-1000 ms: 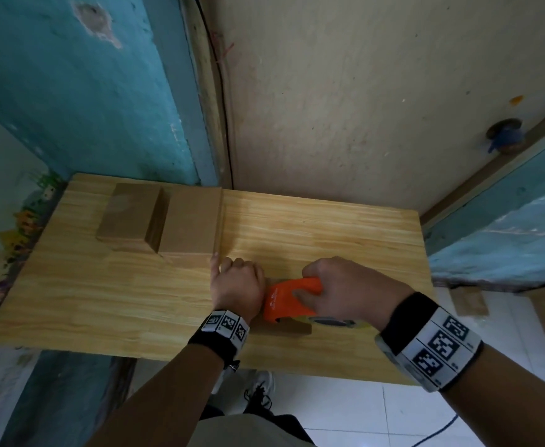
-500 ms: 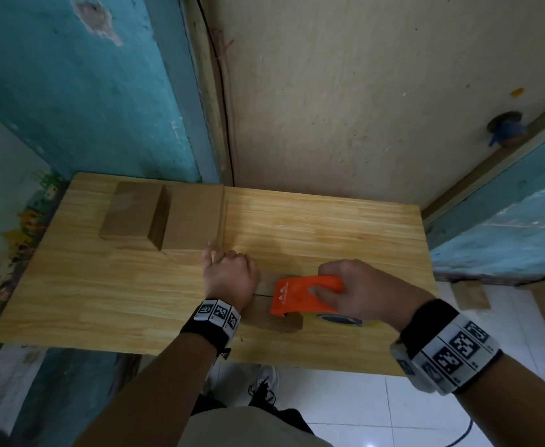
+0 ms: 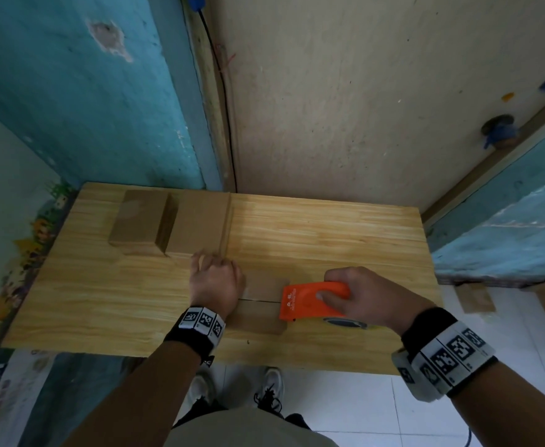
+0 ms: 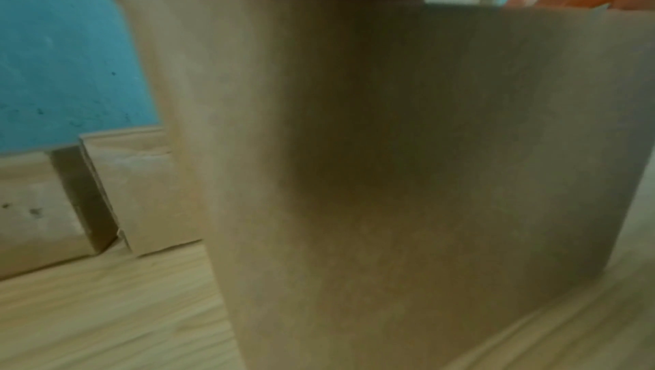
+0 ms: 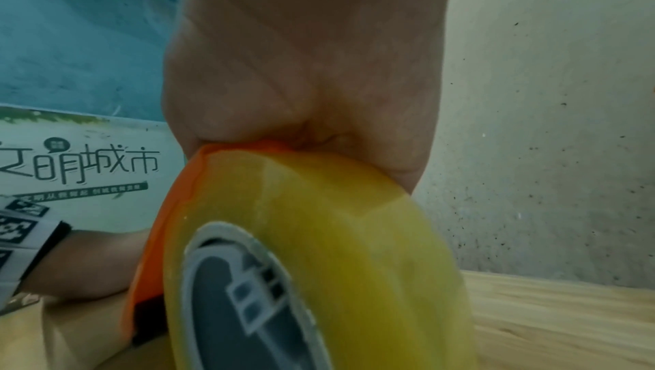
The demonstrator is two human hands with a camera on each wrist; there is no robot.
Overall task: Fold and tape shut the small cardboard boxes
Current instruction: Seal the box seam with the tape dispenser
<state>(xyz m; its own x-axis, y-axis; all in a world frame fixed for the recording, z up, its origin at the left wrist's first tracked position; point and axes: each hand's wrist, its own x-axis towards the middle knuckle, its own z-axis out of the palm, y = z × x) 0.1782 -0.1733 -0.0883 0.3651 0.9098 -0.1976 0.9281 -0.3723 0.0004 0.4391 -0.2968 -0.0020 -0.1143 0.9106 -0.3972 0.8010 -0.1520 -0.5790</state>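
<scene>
A small brown cardboard box (image 3: 261, 285) lies near the front middle of the wooden table (image 3: 329, 233), its top flaps meeting in a dark seam. My left hand (image 3: 216, 280) sits on the box's left end with its fingers curled over the edge. The left wrist view is filled by the box's side wall (image 4: 390, 152). My right hand (image 3: 361, 291) grips an orange tape dispenser (image 3: 306, 301) resting on the box's right end. The yellowish tape roll (image 5: 319, 222) sits under that palm (image 5: 308, 67).
A closed cardboard box (image 3: 139, 227) stands at the back left, with a stack of flat cardboard (image 3: 197, 227) beside it. Walls rise right behind the table. The table's front edge is close to my wrists. Cardboard scraps (image 3: 475, 298) lie on the floor at right.
My right hand has drawn the orange dispenser to the right along the box top, uncovering more of the seam. The left hand has stayed on the box's left end.
</scene>
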